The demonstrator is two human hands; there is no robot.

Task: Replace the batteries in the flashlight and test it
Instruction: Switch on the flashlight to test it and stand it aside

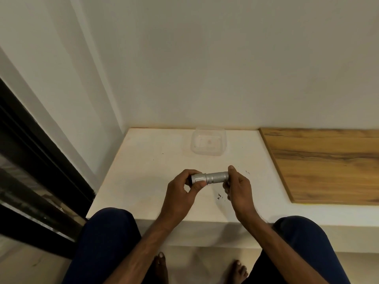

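Observation:
A small silver flashlight (pixel 213 177) is held level above the white ledge (pixel 147 181), its length running left to right. My left hand (pixel 182 191) pinches its wider left end between thumb and fingers. My right hand (pixel 239 187) grips the right end, with the thumb on top and the fingers curled behind it. The tip of that end is hidden by my fingers. No batteries are visible.
A clear plastic container (pixel 208 142) stands near the wall at the back of the ledge. A wooden panel (pixel 324 162) lies to the right. Small dark specks (pixel 219 196) dot the ledge under my right hand. My knees and bare feet are below.

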